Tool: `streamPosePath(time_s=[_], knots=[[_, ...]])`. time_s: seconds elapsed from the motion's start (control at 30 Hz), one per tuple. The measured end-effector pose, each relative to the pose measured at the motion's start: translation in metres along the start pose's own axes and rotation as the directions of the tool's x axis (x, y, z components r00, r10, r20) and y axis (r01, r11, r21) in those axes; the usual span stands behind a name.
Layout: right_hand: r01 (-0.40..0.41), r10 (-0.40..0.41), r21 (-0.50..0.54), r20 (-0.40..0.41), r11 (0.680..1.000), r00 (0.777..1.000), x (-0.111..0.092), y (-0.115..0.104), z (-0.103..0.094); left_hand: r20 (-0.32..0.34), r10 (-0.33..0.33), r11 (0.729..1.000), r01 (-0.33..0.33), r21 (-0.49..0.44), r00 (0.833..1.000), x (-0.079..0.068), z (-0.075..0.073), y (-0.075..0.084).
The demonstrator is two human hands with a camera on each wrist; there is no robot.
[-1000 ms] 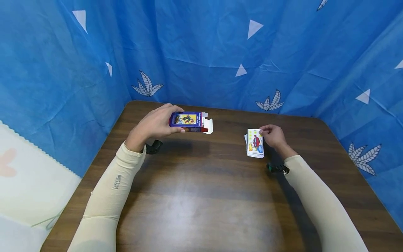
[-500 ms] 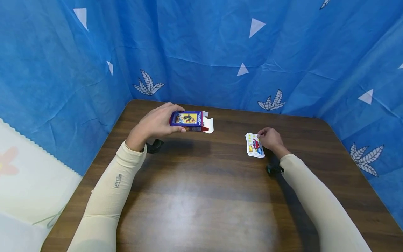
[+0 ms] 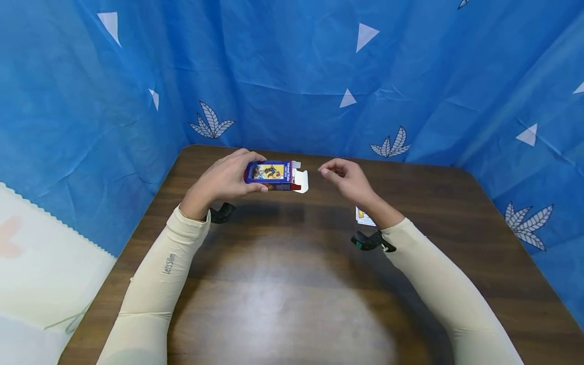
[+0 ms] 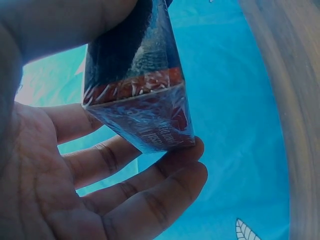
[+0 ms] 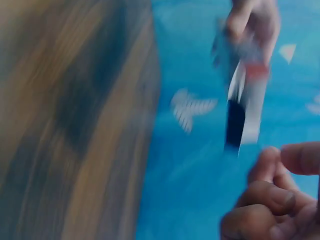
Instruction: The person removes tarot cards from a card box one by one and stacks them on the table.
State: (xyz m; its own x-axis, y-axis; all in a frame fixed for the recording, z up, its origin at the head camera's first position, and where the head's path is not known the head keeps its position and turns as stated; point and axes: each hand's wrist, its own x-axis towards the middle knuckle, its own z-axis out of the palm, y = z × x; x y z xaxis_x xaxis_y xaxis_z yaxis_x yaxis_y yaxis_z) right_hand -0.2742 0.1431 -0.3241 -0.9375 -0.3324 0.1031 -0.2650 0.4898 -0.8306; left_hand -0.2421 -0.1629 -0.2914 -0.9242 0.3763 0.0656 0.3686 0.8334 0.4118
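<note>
Blue cardboard catches my eye first: from the head view, the Universal Waite tarot box (image 3: 269,172) lies sideways in the left hand (image 3: 228,175), near the middle of the frame, held above the brown wooden table (image 3: 274,284). This hand grips it by the left end, thumb along the near side and fingers behind; the white flap (image 3: 300,181) sticks out, unfolded, at its right end. The right hand (image 3: 349,181), just beyond this flap, has thumb and forefinger brought close together, and I see nothing between them. Partly hidden by its wrist, right of centre, a stack of cards (image 3: 365,217) rests on the table.

From the left wrist, the box comes down from the upper middle, shiny as if clear film covers it. I judge it light, slightly slippery and rather stiff; its thin walls could dent under a hard squeeze, so holding the narrow sides, away from the flap, seems the good way.

From the right wrist, much is blurred. The box hangs at upper right, its mouth dark inside; I cannot tell whether any card is in it. At lower right, thumb and fingertip touch, other fingers curled, no object visible in the grip.
</note>
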Motion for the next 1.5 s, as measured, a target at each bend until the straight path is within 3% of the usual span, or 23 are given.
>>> streamPosePath(time_s=[0.07, 0.17, 0.3, 0.43, 0.6, 0.83, 1.0, 1.23, 1.5], knots=[[-0.028, 0.025, 0.031, 0.097, 0.999, 0.995, 0.005, -0.016, 0.015, -0.012, -0.014, 1.0, 0.014, -0.005, 1.0, -0.003, -0.002, -0.002], [-0.107, 0.093, 0.053, 0.222, 0.993, 0.971, 0.012, -0.026, 0.033, -0.025, -0.039, 0.999, 0.038, -0.015, 0.999, -0.007, -0.004, -0.005], [-0.218, 0.188, 0.072, 0.29, 0.973, 0.938, 0.017, -0.03, 0.049, -0.025, -0.043, 0.999, 0.043, -0.017, 0.999, -0.01, -0.005, -0.008], [-0.224, 0.195, 0.068, 0.296, 0.972, 0.935, 0.018, -0.032, 0.056, -0.029, -0.033, 0.999, 0.032, -0.01, 0.999, -0.011, -0.006, -0.009], [-0.177, 0.156, 0.055, 0.266, 0.983, 0.951, 0.015, -0.03, 0.051, -0.025, -0.035, 0.999, 0.035, -0.009, 0.999, -0.011, -0.006, -0.009], [-0.253, 0.234, 0.068, 0.207, 0.965, 0.95, 0.005, -0.018, 0.034, -0.003, -0.037, 0.999, 0.037, 0.009, 0.999, -0.008, -0.005, -0.01], [-0.286, 0.254, 0.122, 0.228, 0.95, 0.94, 0.002, -0.016, 0.034, 0.015, -0.034, 0.999, 0.034, 0.005, 0.999, -0.008, -0.002, -0.01], [-0.285, 0.194, 0.232, 0.348, 0.93, 0.917, 0.005, -0.017, 0.041, 0.031, -0.026, 1.0, 0.026, 0.012, 0.999, -0.008, 0.002, -0.009], [-0.254, 0.215, 0.245, 0.176, 0.936, 0.961, 0.004, -0.015, 0.035, 0.009, -0.034, 0.999, 0.034, 0.009, 0.999, -0.007, -0.001, -0.009]])
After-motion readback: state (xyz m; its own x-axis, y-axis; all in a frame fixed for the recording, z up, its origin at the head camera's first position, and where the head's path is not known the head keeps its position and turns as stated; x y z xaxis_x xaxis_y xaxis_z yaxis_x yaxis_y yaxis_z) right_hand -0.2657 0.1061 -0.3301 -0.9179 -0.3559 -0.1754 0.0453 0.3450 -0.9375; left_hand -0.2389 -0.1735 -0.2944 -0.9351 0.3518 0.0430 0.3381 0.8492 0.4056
